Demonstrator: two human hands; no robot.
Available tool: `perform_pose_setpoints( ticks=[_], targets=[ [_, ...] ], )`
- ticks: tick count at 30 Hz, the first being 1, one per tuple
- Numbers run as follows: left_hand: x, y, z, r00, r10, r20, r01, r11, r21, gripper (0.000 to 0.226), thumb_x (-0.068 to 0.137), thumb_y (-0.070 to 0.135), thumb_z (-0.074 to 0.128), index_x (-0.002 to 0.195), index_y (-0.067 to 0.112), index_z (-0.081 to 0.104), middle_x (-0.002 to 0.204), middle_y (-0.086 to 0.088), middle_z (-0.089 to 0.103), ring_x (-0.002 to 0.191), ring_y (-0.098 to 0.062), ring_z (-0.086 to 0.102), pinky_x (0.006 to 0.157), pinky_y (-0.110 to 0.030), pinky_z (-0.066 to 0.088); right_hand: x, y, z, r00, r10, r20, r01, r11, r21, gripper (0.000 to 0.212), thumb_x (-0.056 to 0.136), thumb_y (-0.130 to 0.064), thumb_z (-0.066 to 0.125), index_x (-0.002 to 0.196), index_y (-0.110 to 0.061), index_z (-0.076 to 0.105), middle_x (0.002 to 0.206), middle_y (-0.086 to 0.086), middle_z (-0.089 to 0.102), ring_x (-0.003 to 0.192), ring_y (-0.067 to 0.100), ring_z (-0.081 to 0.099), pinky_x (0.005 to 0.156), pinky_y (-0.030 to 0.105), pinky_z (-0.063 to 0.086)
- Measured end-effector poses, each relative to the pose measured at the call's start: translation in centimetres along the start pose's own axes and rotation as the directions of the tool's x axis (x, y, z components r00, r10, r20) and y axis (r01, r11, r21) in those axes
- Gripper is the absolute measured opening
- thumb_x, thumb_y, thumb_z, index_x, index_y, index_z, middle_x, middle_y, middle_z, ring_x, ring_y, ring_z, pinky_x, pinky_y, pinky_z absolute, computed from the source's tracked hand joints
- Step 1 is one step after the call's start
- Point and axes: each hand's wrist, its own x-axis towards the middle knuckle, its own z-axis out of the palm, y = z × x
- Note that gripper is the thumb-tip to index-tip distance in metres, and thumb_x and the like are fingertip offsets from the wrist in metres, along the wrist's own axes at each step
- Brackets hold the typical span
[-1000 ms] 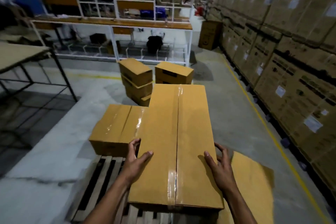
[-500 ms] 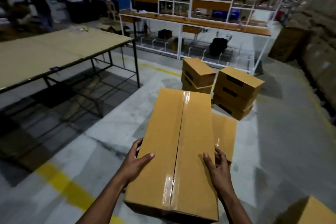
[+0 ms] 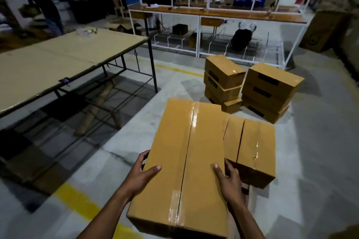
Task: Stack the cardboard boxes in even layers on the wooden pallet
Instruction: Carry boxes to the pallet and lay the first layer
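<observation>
Floor: warehouse concrete (image 3: 320, 141)
Grip: carried box (image 3: 186, 161) clamped by left hand (image 3: 140, 175) and right hand (image 3: 228, 178) — thumbs on top
Tip: to be set flush beside placed box (image 3: 252, 145) — edges aligned

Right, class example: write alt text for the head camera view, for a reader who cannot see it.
Two hands, left hand and right hand, grip the sides of a long taped cardboard box carried over a warehouse floor. Another box lies just beyond to the right, two stacks of boxes stand farther off, and a long table is at left.
</observation>
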Motion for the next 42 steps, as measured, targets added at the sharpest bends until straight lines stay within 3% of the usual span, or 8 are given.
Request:
perform_pose_setpoints(
  ticks=[6,11,18,21,24,27,33,42],
  targets=[
    [5.2,-0.7,-5.1,0.998,-0.010,0.060,0.009,1.000,0.024,0.066,0.084,0.041,0.084,0.138,0.054,0.048,0.137,0.020,0.058,0.118,-0.007,0.064,0.083,-0.031,0.060,1.1,-0.3,5.4,0.999,-0.004,-0.050,0.002,0.999,-0.032,0.100,0.066,-0.083,0.065,0.152,-0.034,0.045,0.131,-0.003,0.045,0.121,0.023,0.053,0.089,0.038,0.050],
    [9.2,-1.4,-9.7,0.991,-0.023,0.134,0.020,1.000,0.021,0.069,0.081,0.046,0.087,0.137,0.055,0.048,0.139,0.017,0.057,0.118,-0.016,0.066,0.088,-0.042,0.062,0.8,-1.4,10.3,0.996,0.021,-0.089,-0.023,0.999,-0.026,0.071,0.091,-0.054,0.069,0.154,-0.032,0.044,0.137,-0.002,0.045,0.119,0.019,0.054,0.087,0.034,0.049],
    [13.4,-2.0,-17.4,0.958,-0.038,0.284,0.029,0.999,0.034,0.068,0.087,0.034,0.082,0.143,0.047,0.046,0.138,0.016,0.057,0.102,-0.006,0.071,0.072,-0.029,0.062,-1.2,-0.5,18.9,0.976,0.040,-0.215,-0.054,0.997,-0.059,0.074,0.085,-0.069,0.068,0.150,-0.039,0.048,0.141,-0.003,0.052,0.121,0.011,0.058,0.088,0.029,0.057],
    [14.7,-3.1,-20.2,0.943,-0.071,0.326,0.058,0.997,0.050,0.065,0.090,0.029,0.081,0.143,0.044,0.046,0.138,0.014,0.057,0.100,-0.002,0.070,0.071,-0.027,0.061,-2.4,0.0,22.2,0.969,0.084,-0.232,-0.098,0.994,-0.048,0.066,0.090,-0.058,0.068,0.150,-0.038,0.048,0.136,-0.002,0.051,0.119,0.017,0.059,0.094,0.042,0.059],
    [15.9,-4.4,-21.8,0.924,-0.114,0.366,0.093,0.993,0.074,0.067,0.088,0.033,0.082,0.143,0.047,0.046,0.139,0.012,0.058,0.105,-0.007,0.071,0.076,-0.032,0.062,-3.1,1.2,24.6,0.960,0.123,-0.250,-0.135,0.990,-0.033,0.059,0.094,-0.048,0.068,0.149,-0.036,0.050,0.132,-0.001,0.050,0.110,0.010,0.061,0.090,0.037,0.060],
    [16.8,-6.5,-22.4,0.913,-0.154,0.379,0.124,0.987,0.101,0.069,0.085,0.038,0.084,0.141,0.051,0.046,0.140,0.012,0.058,0.112,-0.011,0.069,0.082,-0.036,0.062,-3.4,3.4,25.8,0.951,0.174,-0.256,-0.194,0.980,-0.054,0.058,0.095,-0.046,0.067,0.150,-0.036,0.047,0.131,0.000,0.048,0.103,0.005,0.061,0.086,0.031,0.058],
    [18.4,-13.7,-21.2,0.894,-0.253,0.369,0.210,0.966,0.153,0.069,0.084,0.040,0.085,0.138,0.054,0.045,0.142,0.012,0.059,0.122,-0.015,0.065,0.093,-0.044,0.061,-0.7,9.8,26.0,0.931,0.307,-0.200,-0.324,0.944,-0.063,0.051,0.092,-0.059,0.064,0.139,-0.053,0.046,0.135,-0.008,0.047,0.112,0.019,0.063,0.095,0.045,0.058],
    [24.3,-27.4,-15.6,0.878,-0.347,0.331,0.307,0.937,0.168,0.067,0.085,0.035,0.084,0.137,0.050,0.046,0.128,0.036,0.059,0.118,-0.008,0.066,0.093,-0.040,0.060,8.1,23.1,25.8,0.920,0.380,-0.096,-0.388,0.918,-0.085,0.050,0.097,-0.051,0.060,0.145,-0.052,0.045,0.140,-0.019,0.046,0.128,0.011,0.051,0.097,0.031,0.045]
  ],
)
